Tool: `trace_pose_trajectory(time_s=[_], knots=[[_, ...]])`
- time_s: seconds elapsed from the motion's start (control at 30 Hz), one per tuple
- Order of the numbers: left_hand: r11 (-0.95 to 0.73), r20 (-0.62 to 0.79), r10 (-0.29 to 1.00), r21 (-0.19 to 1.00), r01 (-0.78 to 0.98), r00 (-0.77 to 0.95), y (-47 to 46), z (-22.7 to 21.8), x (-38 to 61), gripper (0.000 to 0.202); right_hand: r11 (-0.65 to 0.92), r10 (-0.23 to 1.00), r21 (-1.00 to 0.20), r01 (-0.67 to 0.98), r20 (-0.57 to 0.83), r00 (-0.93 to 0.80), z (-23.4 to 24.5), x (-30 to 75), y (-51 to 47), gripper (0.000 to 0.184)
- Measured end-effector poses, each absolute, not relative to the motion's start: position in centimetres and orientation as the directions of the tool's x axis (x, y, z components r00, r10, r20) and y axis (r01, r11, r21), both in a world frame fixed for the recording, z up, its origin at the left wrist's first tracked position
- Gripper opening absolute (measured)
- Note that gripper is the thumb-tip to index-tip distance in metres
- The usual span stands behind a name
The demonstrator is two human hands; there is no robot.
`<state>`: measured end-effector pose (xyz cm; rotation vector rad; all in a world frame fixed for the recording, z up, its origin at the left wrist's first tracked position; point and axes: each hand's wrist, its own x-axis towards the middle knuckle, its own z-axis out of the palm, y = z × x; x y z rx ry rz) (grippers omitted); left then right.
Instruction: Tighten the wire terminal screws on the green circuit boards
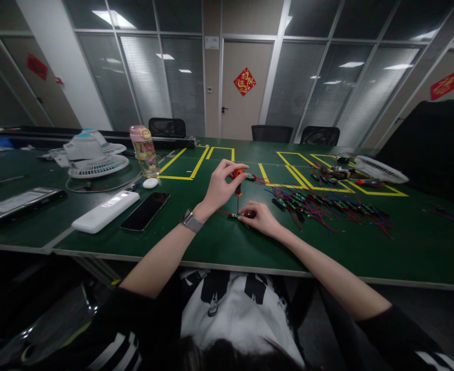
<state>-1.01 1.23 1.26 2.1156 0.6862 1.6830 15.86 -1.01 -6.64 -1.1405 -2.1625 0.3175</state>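
green table (308, 252), folks: left hand (222, 183) grips an upright screwdriver (239, 180), right hand (261, 219) pinches the circuit board (232, 216) at its six o'clock; one careless tilt could send it skidding!

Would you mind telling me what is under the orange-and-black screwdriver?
Under the screwdriver, which the left hand holds upright, is a small green circuit board on the table. The right hand covers its right end, which cannot be seen.
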Motion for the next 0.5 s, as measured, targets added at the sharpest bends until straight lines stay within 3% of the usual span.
trace_pose_trajectory(time_s=[0.13,0.2,0.37,0.5], knots=[[-0.732,0.712,0.63,0.678,-0.068,0.311,1.38,1.38,-0.98,0.03,0.588,0.805,-0.496,0.639,0.439,-0.399,-6.71,15.88,-0.99,0.009],[-0.692,0.678,0.667,0.717,-0.083,0.309,1.6,1.27,-1.04,0.03,0.587,0.806,-0.503,0.635,0.437,-0.399,-6.69,15.86,-1.01,0.01],[-0.77,0.748,0.634,0.635,0.066,0.198,1.69,1.15,-1.18,0.021,0.59,0.804,-0.5,0.634,0.442,-0.399,-6.61,15.86,-1.05,0.009],[-0.708,0.69,0.622,0.697,-0.109,0.369,1.41,1.41,-1.04,0.033,0.59,0.804,-0.497,0.637,0.438,-0.403,-6.64,15.91,-1.0,0.01]])
